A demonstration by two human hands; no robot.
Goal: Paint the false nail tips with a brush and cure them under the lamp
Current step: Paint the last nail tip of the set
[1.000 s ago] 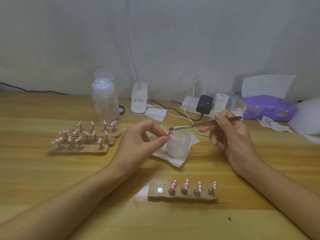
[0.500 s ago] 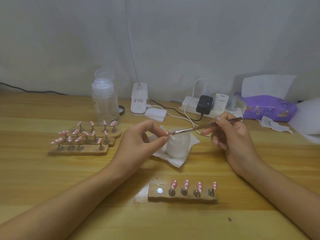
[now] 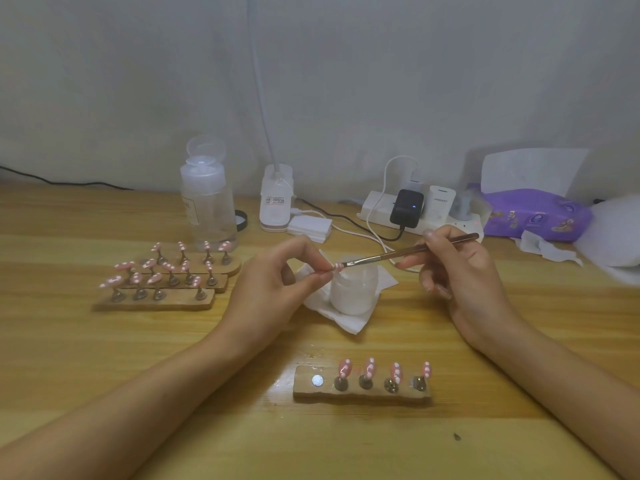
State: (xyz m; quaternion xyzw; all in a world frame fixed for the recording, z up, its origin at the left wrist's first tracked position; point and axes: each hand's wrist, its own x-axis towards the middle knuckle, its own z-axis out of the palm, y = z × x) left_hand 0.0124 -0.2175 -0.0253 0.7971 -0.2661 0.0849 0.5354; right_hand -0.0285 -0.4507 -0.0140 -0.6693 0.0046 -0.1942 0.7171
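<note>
My left hand pinches a small pink nail tip on its stand between thumb and fingertips, just above a frosted white jar. My right hand grips a thin brown brush, whose bristles touch the held nail tip. In front of me lies a wooden holder carrying several pink nail tips with white dots and one bare magnet spot at its left end. Three more wooden holders full of pink nail tips sit at the left.
A white tissue lies under the jar. At the back stand a clear pump bottle, the white lamp base with its gooseneck, a power strip with chargers and cables, a purple wipes pack and crumpled tissues.
My right hand has brought the brush leftward and slightly down, so its bristles now meet the nail tip in my left hand. My left hand has stayed in place.
</note>
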